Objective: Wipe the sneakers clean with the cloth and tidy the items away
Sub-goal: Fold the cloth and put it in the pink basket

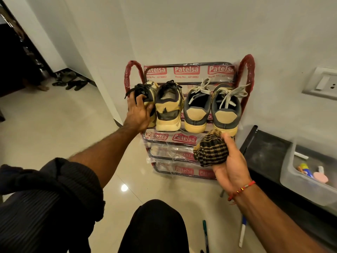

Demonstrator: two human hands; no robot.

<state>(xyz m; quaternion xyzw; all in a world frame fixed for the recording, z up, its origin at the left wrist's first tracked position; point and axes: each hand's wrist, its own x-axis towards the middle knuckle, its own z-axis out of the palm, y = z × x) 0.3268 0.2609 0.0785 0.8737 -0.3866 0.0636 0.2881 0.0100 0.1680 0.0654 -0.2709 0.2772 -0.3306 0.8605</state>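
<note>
Both hands are at the rack: my left hand (139,114) grips the heel of the leftmost sneaker (148,99), with fingers curled over its collar near the black laces, and my right hand (230,161) holds the bunched cloth (211,149), the thumb pressing on top and the fingers curled under it. Largest thing in front of me is the rack (184,138), a metal frame with several shelves, wrapped in plastic with red "Patelsa" labels, standing against the white wall (200,30). On its top shelf four sneakers stand in a row with heels toward me. Beside the one I grip is the second sneaker (168,110), also with black laces, touching it. Then come two sneakers with grey laces, the third (197,110) and the fourth (226,110), close together. Cloth is dark with yellow checks, and it sits just below the heel of the fourth sneaker, in front of the right end of the shelf edge. On the right a black table (264,152) carries a clear bin (291,172) with small colourful items. On the wall above it is a switch plate (321,83). Two pens lie on the tile floor near my right forearm, a dark pen (205,234) and a white pen (242,232).
</note>
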